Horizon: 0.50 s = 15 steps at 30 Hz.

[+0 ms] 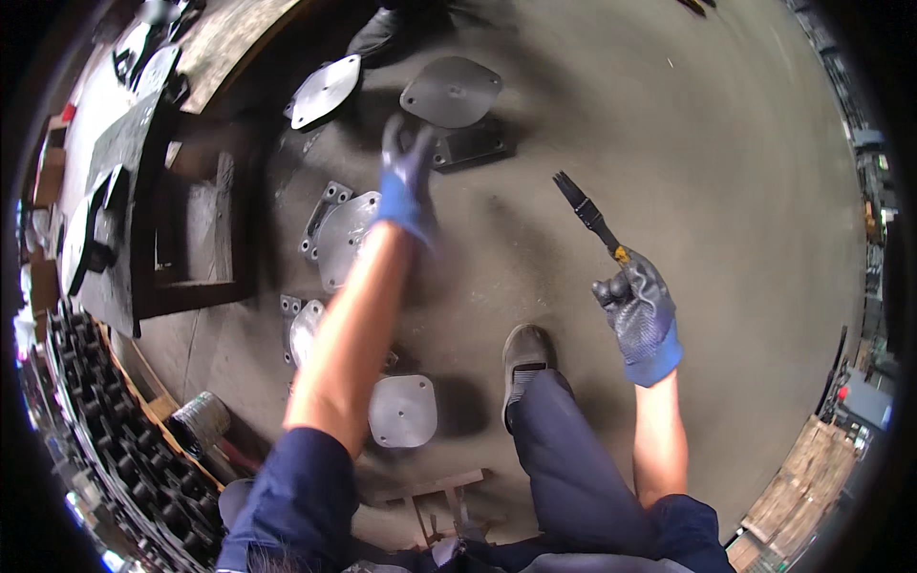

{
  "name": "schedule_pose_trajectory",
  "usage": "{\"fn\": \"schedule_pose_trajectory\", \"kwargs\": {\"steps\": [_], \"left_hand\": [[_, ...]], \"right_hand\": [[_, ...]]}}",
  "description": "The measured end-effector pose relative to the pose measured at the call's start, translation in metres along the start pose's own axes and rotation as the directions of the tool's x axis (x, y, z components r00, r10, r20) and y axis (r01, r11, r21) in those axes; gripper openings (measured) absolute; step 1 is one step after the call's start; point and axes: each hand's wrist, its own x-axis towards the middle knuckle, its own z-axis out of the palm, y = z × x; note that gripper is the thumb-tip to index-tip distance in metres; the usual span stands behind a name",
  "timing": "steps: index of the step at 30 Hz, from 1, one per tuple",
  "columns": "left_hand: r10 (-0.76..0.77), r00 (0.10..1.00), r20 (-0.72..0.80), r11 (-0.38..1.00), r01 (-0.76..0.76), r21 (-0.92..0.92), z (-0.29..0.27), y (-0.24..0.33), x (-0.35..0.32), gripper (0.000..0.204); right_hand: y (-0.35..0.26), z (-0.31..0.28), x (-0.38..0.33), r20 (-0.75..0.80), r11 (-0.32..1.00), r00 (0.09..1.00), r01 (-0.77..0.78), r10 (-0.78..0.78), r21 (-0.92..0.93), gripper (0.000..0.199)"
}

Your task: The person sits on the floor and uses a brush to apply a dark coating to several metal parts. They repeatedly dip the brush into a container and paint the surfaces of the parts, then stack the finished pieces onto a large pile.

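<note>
Left hand (406, 153) reaches with fingers spread, nothing in them, to the edge of the far metal plate (451, 91) on the concrete floor (688, 143), right hand (638, 310) clenched on a brush (585, 212); steadying the plate first seems wise.

Gloved left hand (406, 177) blurred, its grip on the round grey metal plate (451, 92) unclear | forearm hides part of a second grey plate (342, 239) | dark stacked parts (105, 420) at lower left cut off by the rim, too small to identify
</note>
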Motion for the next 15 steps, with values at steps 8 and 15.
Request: {"fn": "schedule_pose_trajectory", "kwargs": {"steps": [8,15], "left_hand": [[-0.21,0.94,0.27,0.939,0.118,0.322,-0.042,-0.029,0.174,0.059],[-0.347,0.938,-0.005,0.91,0.336,-0.244,-0.002,-0.086,0.059,0.043]], "right_hand": [[0.011,-0.039,0.032,0.058,0.982,0.997,-0.054,0.044,0.182,0.037],[0.017,-0.04,0.044,0.056,0.952,0.993,-0.113,0.101,0.285,0.034]]}}
